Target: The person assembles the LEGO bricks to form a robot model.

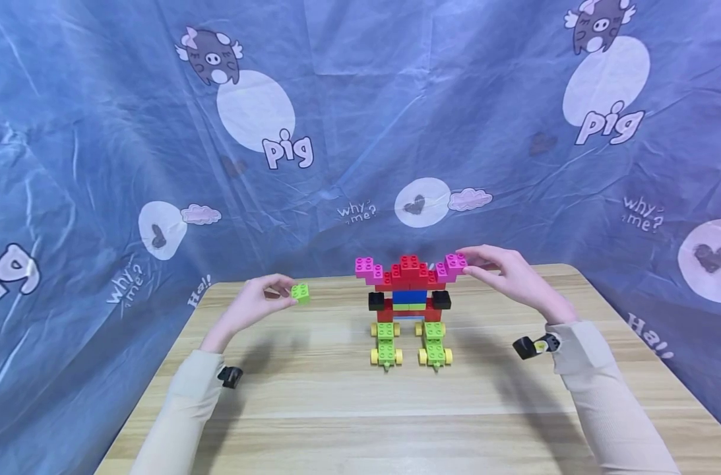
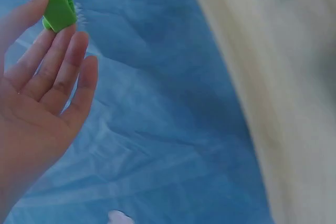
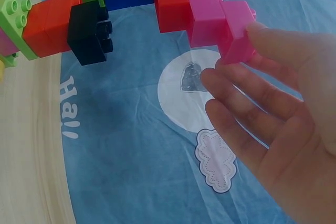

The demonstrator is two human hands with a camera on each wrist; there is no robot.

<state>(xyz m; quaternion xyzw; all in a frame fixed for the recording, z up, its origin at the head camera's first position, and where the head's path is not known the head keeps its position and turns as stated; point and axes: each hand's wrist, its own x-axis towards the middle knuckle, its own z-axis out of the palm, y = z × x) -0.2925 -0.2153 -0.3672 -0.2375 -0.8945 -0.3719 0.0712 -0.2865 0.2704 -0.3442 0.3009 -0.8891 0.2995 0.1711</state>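
Observation:
Between thumb and fingertips my left hand (image 1: 258, 300) pinches a lime green toy brick (image 1: 301, 293), held up left of the built figure; the left wrist view shows the same brick (image 2: 60, 4) at the tips. My right hand (image 1: 505, 272) grips the pink brick (image 1: 456, 264) at the figure's upper right end, thumb on one face and fingers behind, as the right wrist view (image 3: 237, 30) also shows. The figure stands upright: red top bricks (image 1: 409, 280), a blue middle (image 1: 409, 297), black side bricks (image 1: 376, 301) and two lime green wheeled bases (image 1: 386, 343) with yellow wheels.
A wood-grain table (image 1: 313, 409) lies under everything. Behind and beside it hangs a blue cloth (image 1: 348, 165) printed with pigs and lettering. Another pink brick (image 1: 364, 266) juts out at the figure's upper left. Black wrist cameras (image 1: 232, 377) sit on both cuffs.

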